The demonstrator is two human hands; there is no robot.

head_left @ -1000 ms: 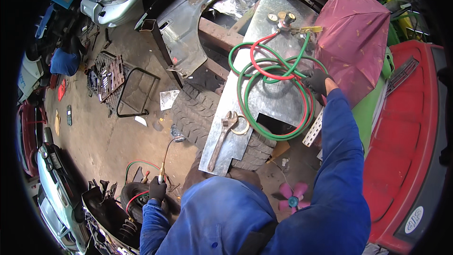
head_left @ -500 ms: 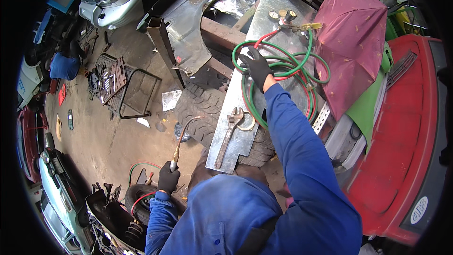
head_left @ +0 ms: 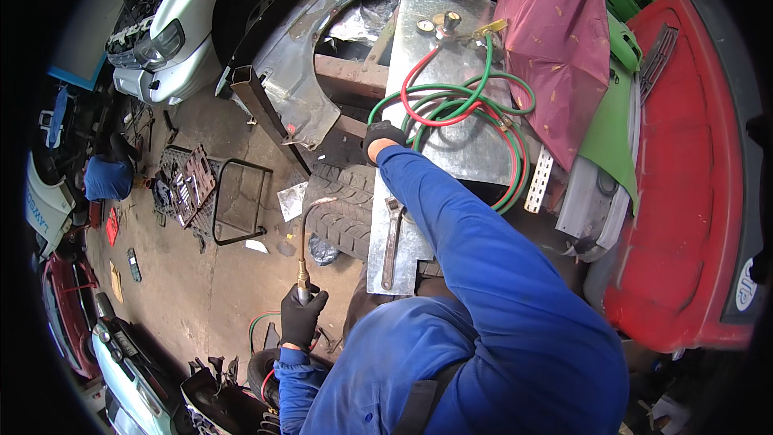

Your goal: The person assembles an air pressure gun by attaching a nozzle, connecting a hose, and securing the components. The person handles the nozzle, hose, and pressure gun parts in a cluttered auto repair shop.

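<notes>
My gloved left hand (head_left: pixel 301 316) is wrapped round the grip of a gas torch (head_left: pixel 303 274), whose bent brass tip points up beside a tyre (head_left: pixel 338 213). At the left side of a coil of hoses, my gloved right hand (head_left: pixel 385 137) is closed on the green hose (head_left: pixel 394 98); its fingertips are hidden. A red hose (head_left: pixel 409 80) runs through the same coil to a regulator with gauges (head_left: pixel 448 26). Coil and regulator lie on a sheet of bare metal (head_left: pixel 463 157). Nearer me on this sheet rests an adjustable wrench (head_left: pixel 392 246), partly covered by my right sleeve.
A maroon umbrella (head_left: pixel 555 48) and a red car panel (head_left: pixel 684 169) stand right. Beyond the tyre are a car fender (head_left: pixel 282 72) and a rusty upright post (head_left: pixel 270 117). A metal stand with tools (head_left: pixel 193 185) and a crouching person (head_left: pixel 109 177) are left.
My right hand has moved left and nearer, from spread fingers on the coil to a closed grip, shifting the hoses. The left hand still holds the torch. The whole view has turned somewhat.
</notes>
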